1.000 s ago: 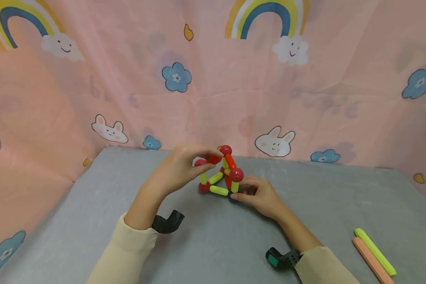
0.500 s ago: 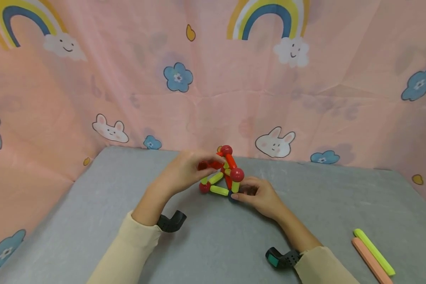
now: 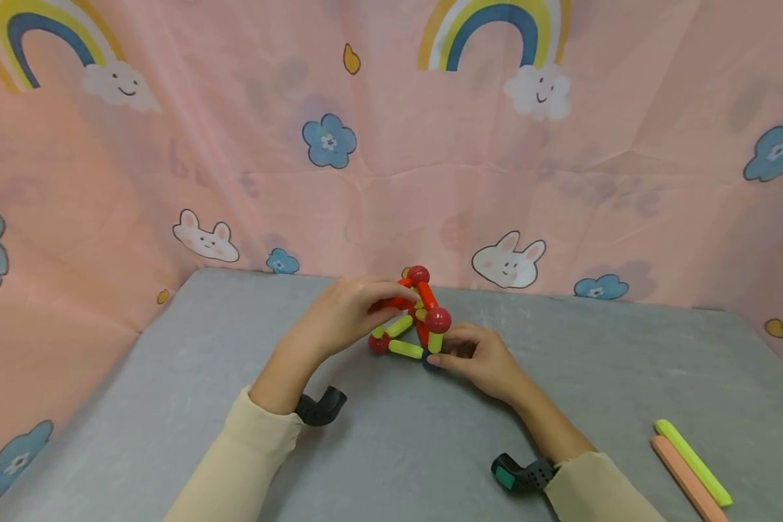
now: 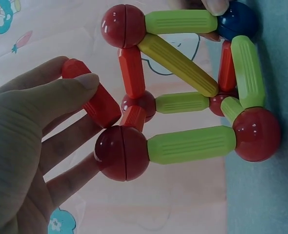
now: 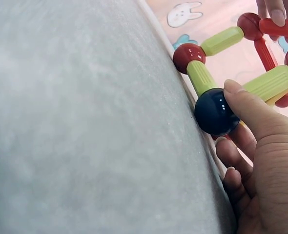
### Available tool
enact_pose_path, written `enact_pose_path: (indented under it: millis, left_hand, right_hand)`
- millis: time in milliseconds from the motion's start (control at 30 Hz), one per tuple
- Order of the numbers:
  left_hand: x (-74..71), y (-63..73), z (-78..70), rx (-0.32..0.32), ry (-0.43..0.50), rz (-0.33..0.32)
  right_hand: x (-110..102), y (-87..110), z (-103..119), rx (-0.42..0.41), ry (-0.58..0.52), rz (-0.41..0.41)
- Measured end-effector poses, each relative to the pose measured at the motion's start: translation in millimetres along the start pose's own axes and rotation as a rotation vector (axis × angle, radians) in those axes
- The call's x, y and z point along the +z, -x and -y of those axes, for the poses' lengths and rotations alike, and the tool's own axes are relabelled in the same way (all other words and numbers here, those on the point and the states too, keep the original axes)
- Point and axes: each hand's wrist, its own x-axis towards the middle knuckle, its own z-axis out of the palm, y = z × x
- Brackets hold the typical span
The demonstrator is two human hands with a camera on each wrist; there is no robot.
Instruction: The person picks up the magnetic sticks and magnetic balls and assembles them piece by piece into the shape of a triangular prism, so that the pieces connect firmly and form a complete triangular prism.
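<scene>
A frame of magnetic rods and balls [image 3: 405, 349] stands on the table between both hands. My left hand [image 3: 349, 308] pinches a red magnetic rod [image 4: 92, 92] between thumb and fingers. That rod's lower end meets a red ball [image 4: 122, 152] at an upper corner of the frame. Down at the near bottom corner, my right hand [image 3: 479, 360] grips the dark blue ball [image 5: 216, 111], its thumb lying by a green rod [image 5: 270, 84]. A yellow rod [image 4: 179, 65] runs diagonally across one side. In the head view the left hand hides part of the frame's top.
Two longer rods, one yellow-green [image 3: 694, 462] and one orange [image 3: 688, 478], lie side by side on the grey table [image 3: 398, 464] at the right. Behind the table hangs a pink printed cloth [image 3: 391, 203]. A black wrist device [image 3: 523, 473] shows near the right sleeve.
My left hand has shifted slightly right and down with the red rod, and now covers the upper left red ball in the head view. My right hand has stayed at the blue ball.
</scene>
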Motion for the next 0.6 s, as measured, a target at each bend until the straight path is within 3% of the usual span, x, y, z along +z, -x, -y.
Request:
enact_pose_path:
  millis: [600]
  left_hand:
    - [3.3,0.2,-1.1,0.014,-0.083,-0.009]
  right_hand:
    - [0.0,0.0,0.2,0.001,-0.005,-0.006]
